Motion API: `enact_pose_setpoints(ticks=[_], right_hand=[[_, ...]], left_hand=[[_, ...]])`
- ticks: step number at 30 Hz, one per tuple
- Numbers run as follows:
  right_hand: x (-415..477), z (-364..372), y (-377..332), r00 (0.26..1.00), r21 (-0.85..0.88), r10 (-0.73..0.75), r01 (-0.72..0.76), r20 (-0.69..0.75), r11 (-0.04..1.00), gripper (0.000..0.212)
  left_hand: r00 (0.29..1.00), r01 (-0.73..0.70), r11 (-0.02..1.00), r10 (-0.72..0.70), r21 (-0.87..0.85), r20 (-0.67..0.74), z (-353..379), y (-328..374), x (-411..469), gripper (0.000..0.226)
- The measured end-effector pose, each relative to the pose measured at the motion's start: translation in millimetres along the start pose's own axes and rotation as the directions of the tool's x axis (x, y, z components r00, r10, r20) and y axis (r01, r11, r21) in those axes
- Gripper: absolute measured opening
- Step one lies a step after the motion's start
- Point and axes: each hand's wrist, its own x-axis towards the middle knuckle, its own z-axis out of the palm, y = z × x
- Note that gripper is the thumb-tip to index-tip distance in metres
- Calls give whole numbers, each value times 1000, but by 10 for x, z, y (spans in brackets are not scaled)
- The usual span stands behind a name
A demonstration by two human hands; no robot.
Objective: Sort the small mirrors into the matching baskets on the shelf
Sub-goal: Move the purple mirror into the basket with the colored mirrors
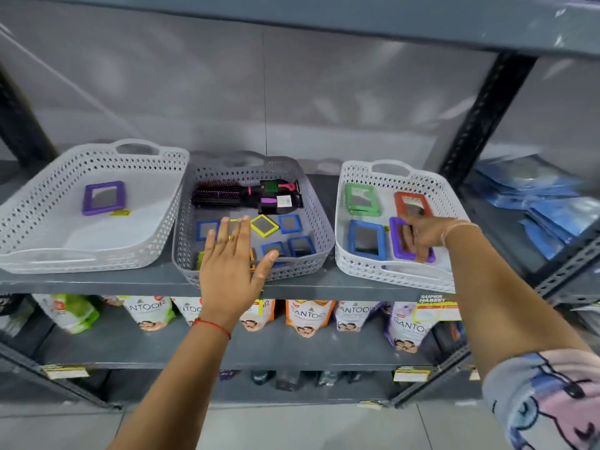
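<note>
Three baskets stand side by side on the shelf. The left white basket holds one purple-framed mirror. The grey middle basket holds several small blue and yellow mirrors, among them a yellow one, plus hairbrushes. The right white basket holds green, red, blue and purple mirrors. My left hand hovers flat and open over the middle basket's front. My right hand grips the purple mirror in the right basket.
Below the baskets, a lower shelf carries a row of soap refill pouches. Blue packets lie on the neighbouring shelf to the right. A black perforated upright rises behind the right basket.
</note>
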Motion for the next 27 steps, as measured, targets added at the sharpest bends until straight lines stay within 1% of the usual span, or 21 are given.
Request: enact_pose_setpoints(ticks=[3, 5, 7, 10, 13, 15, 18, 22, 26, 27], right_hand=[[179, 172, 45, 999, -5, 50, -51, -14, 999, 78], [220, 218, 82, 997, 21, 72, -72, -11, 997, 70], [255, 213, 101, 995, 14, 103, -103, -14, 995, 73], [282, 199, 138, 993, -9, 113, -114, -31, 993, 88], [252, 231, 143, 995, -91, 96, -99, -33, 991, 80], [251, 241, 169, 995, -107, 100, -102, -20, 989, 77], [260, 238, 200, 994, -127, 101, -105, -37, 986, 75], [175, 219, 152, 991, -188, 117, -127, -64, 974, 82], [-1, 87, 18, 992, -177, 124, -126, -22, 976, 87], [-51, 46, -25, 992, -163, 121, -122, -19, 979, 91]], left_hand=[[1000, -7, 1000, 7, 12, 2, 3, -4, 1, 87], [1000, -11, 1000, 11, 15, 7, 3, -9, 4, 87], [1000, -10, 1000, 10, 13, 11, 3, -10, 7, 87], [1000, -18, 1000, 18, 5, 7, 0, -9, 8, 86], [1000, -22, 1000, 22, 7, 8, -3, -7, 11, 85], [1000, -22, 1000, 22, 10, 11, 3, -14, 10, 85], [1000, -21, 1000, 21, 6, 11, 5, -17, 10, 85], [1000, -25, 1000, 25, 3, 9, 5, -19, 6, 85], [1000, -31, 1000, 31, -6, 5, -2, -9, 5, 85], [999, -33, 999, 33, -8, 2, -5, -7, 3, 85]])
